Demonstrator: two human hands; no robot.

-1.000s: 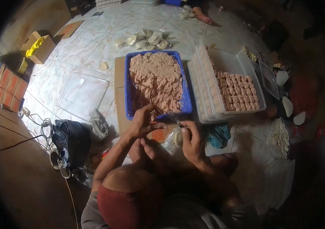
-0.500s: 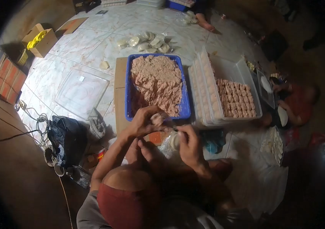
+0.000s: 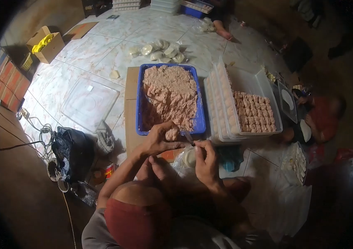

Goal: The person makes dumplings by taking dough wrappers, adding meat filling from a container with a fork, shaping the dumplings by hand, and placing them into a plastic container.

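Observation:
My left hand [image 3: 160, 139] is curled around a lump of minced meat [image 3: 171, 134], just over the near edge of a blue tub [image 3: 202, 118] filled with pinkish minced meat [image 3: 170, 87]. Between the thumb and fingers of my right hand [image 3: 206, 159] is a small slim tool with a dark end [image 3: 192, 144]. Its shiny, blurred part points toward the lump; I cannot make out its exact kind. Below and between the hands lies a stack of pale round wrappers [image 3: 189, 157] in clear plastic.
Right of the tub stand clear plastic boxes [image 3: 274, 99] with rows of meat-topped pieces [image 3: 254, 112]. Bagged wrapper stacks [image 3: 162, 50] lie beyond the tub. A clear lid [image 3: 88, 101] and black bag [image 3: 73, 149] are at left. Another person [image 3: 328, 118] sits at right.
The right hand has lowered slightly and drawn away from the left. More of the slim tool and the meat lump shows now. The view has shifted a little.

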